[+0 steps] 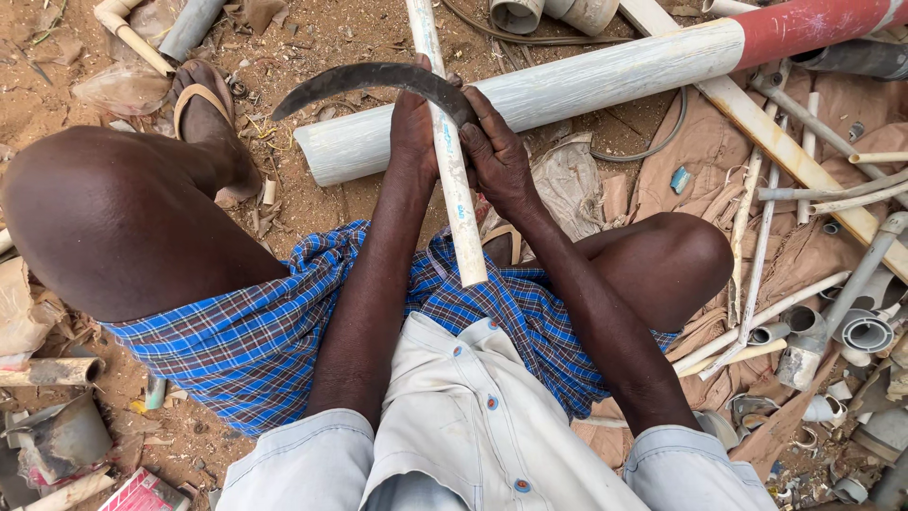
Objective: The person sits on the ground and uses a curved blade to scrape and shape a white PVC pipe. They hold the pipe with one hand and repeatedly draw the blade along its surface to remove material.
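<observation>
A: Thin white pipe [452,170] — where does it sit?
B: Upright between the knees, lower end over the blue checked cloth [284,331], upper end running out of view at the top. Both hands on it.

A: Start with the biggest thing around it.
B: Fat white pipe with a red end [605,85], lying across the sandy ground [312,38] behind the thin one. Next, brown sacking [700,151] spread on the right, with slim grey pipes and bends scattered over it.

A: The blade?
B: Dark curved blade [369,80], sickle shape. It crosses the thin pipe near the top, point out to the left.

A: Left hand?
B: Left hand [413,128] wrapped shut round the thin pipe, just under the blade; fingers hidden behind the pipe.

A: Right hand?
B: Right hand [494,151] clamped on the blade's near end, pressed against the pipe's right side. Handle itself hidden by the fingers.

A: Smaller bits?
B: Sandalled foot [203,114] upper left; small blue scrap [680,179] on the sacking.
</observation>
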